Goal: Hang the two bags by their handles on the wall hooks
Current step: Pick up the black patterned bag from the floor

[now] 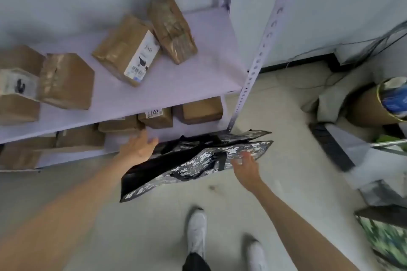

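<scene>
We look down past our 2 bare arms at a grey-and-white camouflage bag (pixel 198 163) with black trim, which sits low in front of the bottom of a metal shelving unit (pixel 154 86). The bag is tilted, its far end near the foot of the perforated shelf post (pixel 257 59) and its near corner toward our feet. We cannot tell whether it rests on the pale tiled floor (pixel 275 116) or hangs just above it. A black handle strap (pixel 222 161) crosses its patterned side, and more black webbing bunches along its upper edge.

Our left hand (pixel 138 148) hovers by the bag's upper left edge, fingers spread and loose, holding nothing. Our right hand (pixel 245 165) reaches onto the patterned side just right of the strap, fingers extended and lightly curled. It seems to touch the fabric, but motion blur hides whether it grips.

On the upper shelf lie several taped brown cardboard boxes (pixel 127 50), 1 of them showing a white label. More boxes (pixel 158 117) sit on the lower shelf behind our left hand.

A 2nd bag (pixel 387 240), green camouflage with a dark top edge, stands at the lower right edge of the view, well apart from both hands. Above it, a cardboard tube (pixel 370 105) lies amid grey clutter, and cables (pixel 374 44) trail along the wall. Our 2 white shoes (pixel 197 232) stand on the tiles below the bag.
</scene>
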